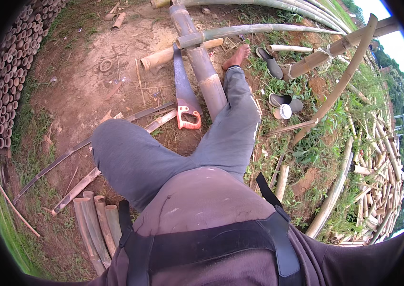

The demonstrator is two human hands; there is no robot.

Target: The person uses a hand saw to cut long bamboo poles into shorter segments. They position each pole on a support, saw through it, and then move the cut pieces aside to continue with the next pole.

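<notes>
Neither of my hands is in the picture. My right sleeve point(354, 255) runs out past the lower right rim, so whatever that hand touches is hidden. In front of me a handsaw point(186, 88) with an orange handle stands handle-down, its blade against a long bamboo pole point(227, 31). That pole lies across a thick brown bamboo trunk point(197, 62), which slopes down toward my legs. A shorter bamboo piece point(161, 58) rests on the ground beneath. My bare foot point(238, 56) is beside the trunk.
Cut bamboo tubes point(9, 90) are stacked at the far left. Several upright tubes point(87, 224) stand near my left side. Grey clogs point(269, 63) and a white-lidded cup point(283, 111) sit to the right. A slanted bamboo post point(340, 86) and a scrap pile point(378, 176) lie beyond.
</notes>
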